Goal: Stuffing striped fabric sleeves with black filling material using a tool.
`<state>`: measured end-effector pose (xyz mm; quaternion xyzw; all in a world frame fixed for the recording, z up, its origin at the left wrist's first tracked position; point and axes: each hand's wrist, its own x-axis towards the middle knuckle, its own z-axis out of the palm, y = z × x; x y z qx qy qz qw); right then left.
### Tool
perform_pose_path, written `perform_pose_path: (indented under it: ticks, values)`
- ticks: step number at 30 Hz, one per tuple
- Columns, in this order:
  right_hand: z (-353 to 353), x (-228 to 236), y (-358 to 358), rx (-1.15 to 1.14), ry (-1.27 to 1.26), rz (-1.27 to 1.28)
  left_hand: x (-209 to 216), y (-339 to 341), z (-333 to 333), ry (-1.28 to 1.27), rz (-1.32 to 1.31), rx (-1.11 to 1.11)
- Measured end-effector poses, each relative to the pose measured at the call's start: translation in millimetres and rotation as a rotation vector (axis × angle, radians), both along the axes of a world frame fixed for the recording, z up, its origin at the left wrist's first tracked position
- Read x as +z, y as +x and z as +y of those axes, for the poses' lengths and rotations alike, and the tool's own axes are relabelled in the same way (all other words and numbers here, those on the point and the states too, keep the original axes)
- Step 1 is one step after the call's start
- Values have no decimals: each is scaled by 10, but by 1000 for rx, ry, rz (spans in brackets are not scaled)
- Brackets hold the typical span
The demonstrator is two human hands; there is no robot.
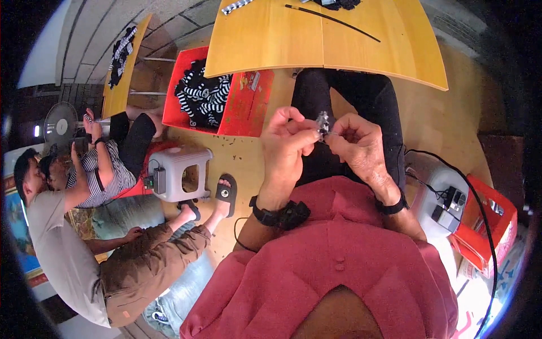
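In front of my lap I hold a small black-and-grey piece [323, 122], bunched or crumpled. It is too small for me to make out its kind. My left hand [289, 141] pinches it between thumb and forefinger. My right hand [361, 146] closes its fingertips at the piece's lower right edge, close against the left thumb. The fingers hide part of it. Dark bands with small devices sit on both my wrists.
A yellow table [271, 42] stands ahead, with a thin black rod [333, 22] on it. At left, a red box [245, 104] holds black-and-white striped fabric pieces [212, 96]. Two people sit beyond a grey stool [180, 169]. A black cable [480, 203] hangs at right.
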<state>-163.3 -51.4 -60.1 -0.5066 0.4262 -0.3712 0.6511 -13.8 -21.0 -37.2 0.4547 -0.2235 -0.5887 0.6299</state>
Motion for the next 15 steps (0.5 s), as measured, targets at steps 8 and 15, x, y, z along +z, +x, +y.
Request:
perform_pose_path:
  ticks: [8, 15]
  values:
    - [56, 63, 105, -181, -9, -143, -5, -2, -27, -7, 70, -171]
    - [66, -122, 85, -108, -265, 30, -113, -40, 55, -14, -300, 28]
